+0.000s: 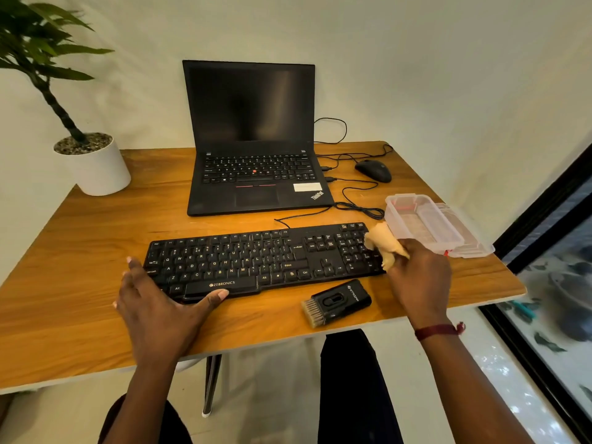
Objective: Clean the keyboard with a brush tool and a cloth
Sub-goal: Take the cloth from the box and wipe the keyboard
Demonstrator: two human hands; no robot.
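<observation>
A black Zebronics keyboard [256,257] lies across the wooden table [96,238], in front of me. My left hand [160,309] rests flat on its left front corner, fingers spread, thumb along the front edge. My right hand [419,277] grips a crumpled beige cloth [382,243] that presses on the keyboard's right end, over the number pad. A black brush tool [336,302] with tan bristles pointing left lies on the table just in front of the keyboard, between my hands.
An open black laptop [253,142] stands behind the keyboard. A black mouse [373,170] and cables lie at the back right. A clear plastic box [423,222] sits right of the keyboard. A potted plant [93,165] occupies the back left corner.
</observation>
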